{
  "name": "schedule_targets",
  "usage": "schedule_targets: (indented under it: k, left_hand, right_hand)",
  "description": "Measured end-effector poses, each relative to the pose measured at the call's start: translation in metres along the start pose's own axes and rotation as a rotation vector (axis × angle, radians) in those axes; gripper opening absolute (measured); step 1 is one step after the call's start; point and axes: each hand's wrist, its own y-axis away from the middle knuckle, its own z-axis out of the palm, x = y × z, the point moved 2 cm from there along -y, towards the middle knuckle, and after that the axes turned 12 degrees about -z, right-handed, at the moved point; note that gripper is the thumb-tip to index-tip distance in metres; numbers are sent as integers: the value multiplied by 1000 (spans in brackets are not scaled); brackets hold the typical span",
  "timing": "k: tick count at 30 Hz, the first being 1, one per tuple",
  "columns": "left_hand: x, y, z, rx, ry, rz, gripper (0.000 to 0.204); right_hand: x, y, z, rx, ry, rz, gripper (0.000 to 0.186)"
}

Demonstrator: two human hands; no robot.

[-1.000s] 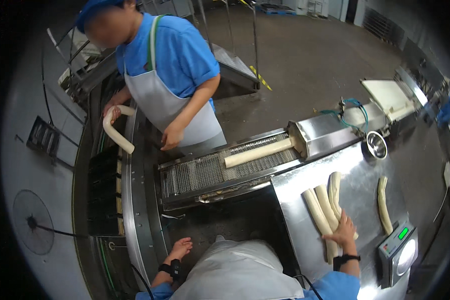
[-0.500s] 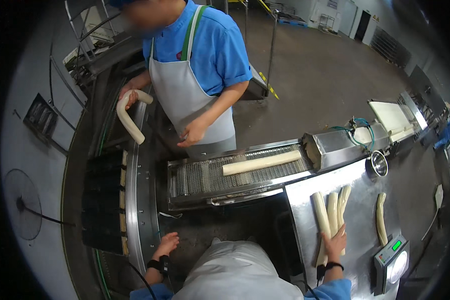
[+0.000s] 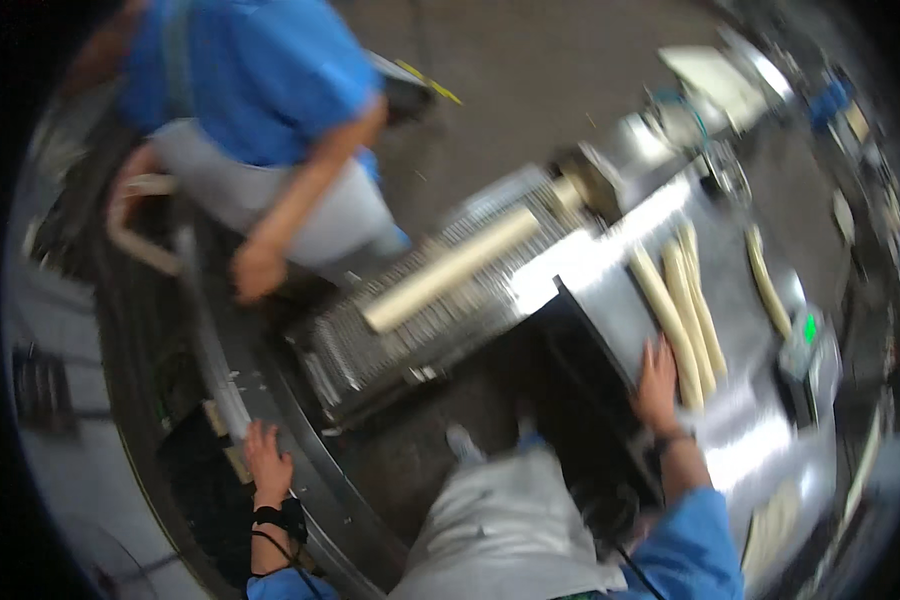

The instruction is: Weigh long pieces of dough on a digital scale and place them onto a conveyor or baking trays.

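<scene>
My right hand, fingers stretched out, lies at the left edge of the steel table, against or just beside the leftmost dough rope. Close by on its right are a middle dough rope and a right dough rope, roughly side by side. Blur hides whether my fingers touch the dough. At lower left, my left hand is held over the curved metal rail with its fingers apart and nothing in them.
A thick dough log lies on the mesh conveyor; another dough piece shows at the machine's outlet. Another dough rope lies near the scale. Across the conveyor, a co-worker holds a bent dough log.
The view has swung and blurred. My right hand has come off the dough ropes to their left side. My left hand has moved over the rail. A second dough piece now appears at the outlet.
</scene>
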Motion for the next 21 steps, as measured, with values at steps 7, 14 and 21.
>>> schedule_targets:
  k: [7,14,21]
  left_hand:
    - [10,-26,30,68,-200,17,59]
    - [-4,-19,47,135,-143,43,58]
    - [-11,-18,46,121,-176,33,59]
  right_hand:
    - [-9,-48,6,-21,22,38,111]
    - [-2,-30,18,-47,51,-21,105]
    - [0,-29,19,-29,45,-47,104]
